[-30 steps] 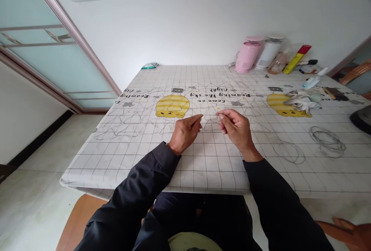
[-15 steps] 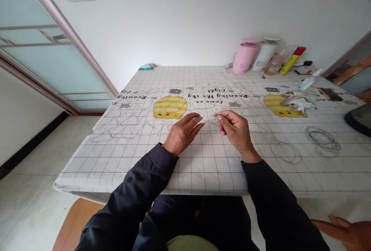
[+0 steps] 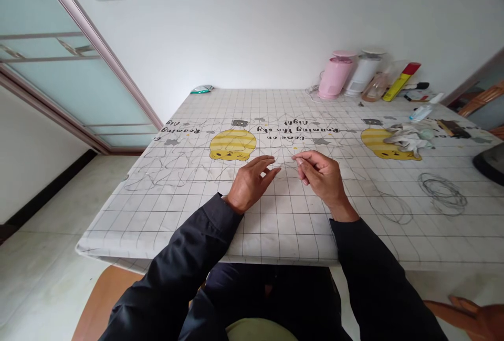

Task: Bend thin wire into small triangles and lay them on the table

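My left hand (image 3: 254,181) hovers just above the table with its thumb and fingers apart and nothing visible between them. Opposite it, my right hand (image 3: 321,178) is closed in a pinch, thumb against forefinger. A thin grey thread (image 3: 185,165) lies in loose, tangled loops across the table behind and to the left of my hands. It seems to run up to the right fingertips, though it is too fine to follow clearly there. A looser loop of thread (image 3: 394,209) and a coil of grey thread (image 3: 443,194) rest to the right.
The table has a checked cloth (image 3: 177,230). Toward the back right stand a pink cylinder (image 3: 334,75), a white cylinder (image 3: 363,74), a bottle (image 3: 373,88) and a yellow-red box (image 3: 401,82). Crumpled gloves (image 3: 409,138) lie right. A green packet (image 3: 201,89) sits at the far left corner.
The whole view has shifted slightly. My hands hold nearly the same pose, left fingers apart and right fingers pinched.
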`<state>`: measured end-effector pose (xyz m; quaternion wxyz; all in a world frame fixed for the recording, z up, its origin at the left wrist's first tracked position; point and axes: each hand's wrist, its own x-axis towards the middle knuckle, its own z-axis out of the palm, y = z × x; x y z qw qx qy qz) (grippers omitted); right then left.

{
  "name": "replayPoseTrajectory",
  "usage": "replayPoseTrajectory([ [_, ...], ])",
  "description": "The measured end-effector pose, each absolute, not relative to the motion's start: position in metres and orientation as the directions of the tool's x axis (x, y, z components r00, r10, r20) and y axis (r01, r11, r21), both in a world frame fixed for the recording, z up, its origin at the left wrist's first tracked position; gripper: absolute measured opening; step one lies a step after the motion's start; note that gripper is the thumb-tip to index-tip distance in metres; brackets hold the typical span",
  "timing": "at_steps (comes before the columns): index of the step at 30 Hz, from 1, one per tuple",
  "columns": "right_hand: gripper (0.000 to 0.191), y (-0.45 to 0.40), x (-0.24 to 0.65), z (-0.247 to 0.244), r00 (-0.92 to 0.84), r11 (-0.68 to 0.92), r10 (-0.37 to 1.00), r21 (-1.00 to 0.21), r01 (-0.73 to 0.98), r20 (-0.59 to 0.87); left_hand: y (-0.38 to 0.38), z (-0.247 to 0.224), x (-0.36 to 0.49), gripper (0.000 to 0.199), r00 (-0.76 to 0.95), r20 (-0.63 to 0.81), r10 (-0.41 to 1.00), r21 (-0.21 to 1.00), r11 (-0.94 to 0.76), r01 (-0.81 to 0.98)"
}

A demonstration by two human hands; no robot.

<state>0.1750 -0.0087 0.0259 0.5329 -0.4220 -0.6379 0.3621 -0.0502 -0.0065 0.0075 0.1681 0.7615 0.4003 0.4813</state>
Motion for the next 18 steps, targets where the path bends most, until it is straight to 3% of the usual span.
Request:
replayPoseTrajectory([
  [8,0.025,-0.009,0.176,0.025,-0.071,0.375,0.927,-0.911,0.173,0.368,-0.013,0.023,-0.051,0.024,0.079,0.635,0.768,0.700,-0.616,0.361],
  [13,0.025,-0.010,0.175,0.026,-0.105,0.382,0.924,-0.902,0.201,0.368,-0.011,0.019,-0.049,0.025,0.019,0.396,0.918,0.899,-0.392,0.196],
  [18,0.025,-0.013,0.175,0.026,-0.096,0.470,0.882,-0.848,0.246,0.462,-0.011,0.023,-0.048,0.027,0.024,0.222,0.975,0.972,-0.223,0.066],
])
